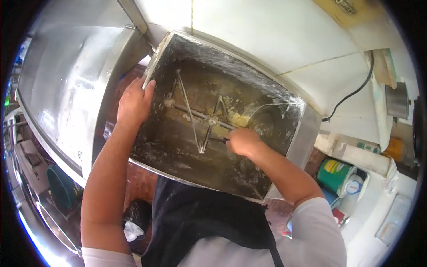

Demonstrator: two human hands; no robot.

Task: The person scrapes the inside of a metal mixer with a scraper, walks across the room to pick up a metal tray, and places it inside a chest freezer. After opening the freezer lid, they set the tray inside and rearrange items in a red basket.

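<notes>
A deep metal mixer trough [284, 171], crusted with pale residue, stands tilted in front of me. Across its inside runs a mixing shaft [191, 111] with thin angled bars, also caked with residue. My left hand [135, 101] is closed over the trough's left rim, the thumb on the inner side. Inside the trough, my right hand [243, 141] is closed around a small black-handled tool [219, 140], next to the shaft's bars. The tool's working end is too small to make out. Yellowish patches of residue [240, 120] lie on the trough's wall beyond my right hand.
A shiny steel counter [62, 89] stands close on the left. White tiled wall [249, 31] rises behind the trough, with a black cable [351, 95] hanging to the right. A green tub [333, 175] is low at right; a black bag [137, 216] sits on the red tiled floor.
</notes>
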